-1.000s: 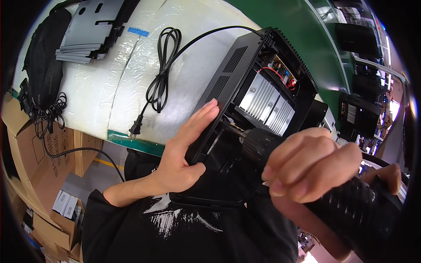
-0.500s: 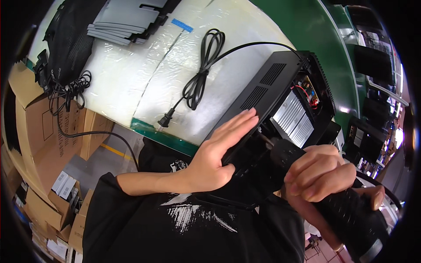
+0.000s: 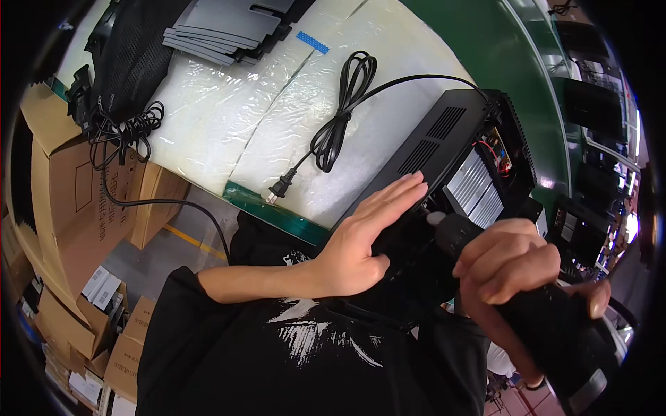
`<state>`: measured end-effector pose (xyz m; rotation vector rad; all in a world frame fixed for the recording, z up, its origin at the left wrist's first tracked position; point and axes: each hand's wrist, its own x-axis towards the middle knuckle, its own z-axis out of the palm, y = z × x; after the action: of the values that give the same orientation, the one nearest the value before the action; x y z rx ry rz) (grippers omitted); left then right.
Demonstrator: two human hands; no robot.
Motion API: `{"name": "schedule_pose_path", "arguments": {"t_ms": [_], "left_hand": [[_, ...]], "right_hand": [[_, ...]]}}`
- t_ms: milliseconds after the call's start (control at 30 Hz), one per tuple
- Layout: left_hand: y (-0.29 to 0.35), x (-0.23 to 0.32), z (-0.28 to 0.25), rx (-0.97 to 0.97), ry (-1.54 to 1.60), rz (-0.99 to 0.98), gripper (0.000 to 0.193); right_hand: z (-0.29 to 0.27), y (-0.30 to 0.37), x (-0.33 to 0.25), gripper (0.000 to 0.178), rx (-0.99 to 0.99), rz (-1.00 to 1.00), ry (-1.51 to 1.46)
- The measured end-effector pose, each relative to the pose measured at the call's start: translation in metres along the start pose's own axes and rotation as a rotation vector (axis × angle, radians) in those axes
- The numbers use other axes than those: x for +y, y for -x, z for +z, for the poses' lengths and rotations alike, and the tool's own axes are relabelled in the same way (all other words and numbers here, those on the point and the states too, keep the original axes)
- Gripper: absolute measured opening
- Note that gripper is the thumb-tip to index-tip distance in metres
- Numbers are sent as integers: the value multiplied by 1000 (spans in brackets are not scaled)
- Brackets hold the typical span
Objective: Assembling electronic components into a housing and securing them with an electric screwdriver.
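My left hand (image 3: 355,249) lies with fingers stretched out along the side of a black vented electronics case (image 3: 409,166), steadying against its edge. The case is open on one side, showing a ribbed silver metal block (image 3: 477,194) and a circuit board with red wires (image 3: 496,156). In my right hand (image 3: 510,260), a thick black power screwdriver (image 3: 562,340) points toward the near end of the case. Whether its tip touches a screw cannot be made out. From the case's far end runs a black power cord (image 3: 340,114), tied in a bundle, ending in a two-pin plug (image 3: 281,187).
White foam sheeting (image 3: 208,135) under clear film covers the green bench (image 3: 479,28). Stacked grey plates (image 3: 222,31) and a black mesh bag (image 3: 132,73) with tangled cables lie at far left. Cardboard boxes (image 3: 76,187) stand left of the bench; dark units (image 3: 590,104) line the right.
The whole scene has shifted slightly right and down in the picture. My left hand stays against the case, and my right hand keeps the screwdriver at its near end.
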<state>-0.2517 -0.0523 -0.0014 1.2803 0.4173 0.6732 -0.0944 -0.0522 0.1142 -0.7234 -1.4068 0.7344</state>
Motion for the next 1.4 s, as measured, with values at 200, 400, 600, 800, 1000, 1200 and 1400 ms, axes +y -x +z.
{"name": "schedule_pose_path", "arguments": {"t_ms": [200, 400, 600, 800, 1000, 1200, 1400], "left_hand": [[0, -2, 3, -10, 25, 14, 84], [0, -7, 7, 34, 79, 39, 75], [-3, -6, 24, 40, 95, 44, 76], [-45, -13, 43, 68, 80, 52, 81], [-65, -10, 51, 56, -57, 72, 85], [-64, -7, 55, 111, -167, 79, 90], [-66, -9, 53, 86, -208, 81, 85]], "right_hand": [[9, 3, -22, 83, 77, -149, 83], [-41, 46, -111, 51, 407, -643, 119], [-80, 155, -187, 78, 604, -667, 705], [-93, 231, -204, 86, 980, -511, 995], [-96, 216, -171, 75, 1306, -403, 1362], [-128, 241, -180, 86, 1101, -436, 903], [-180, 195, -180, 74, 1133, -44, 914]]}}
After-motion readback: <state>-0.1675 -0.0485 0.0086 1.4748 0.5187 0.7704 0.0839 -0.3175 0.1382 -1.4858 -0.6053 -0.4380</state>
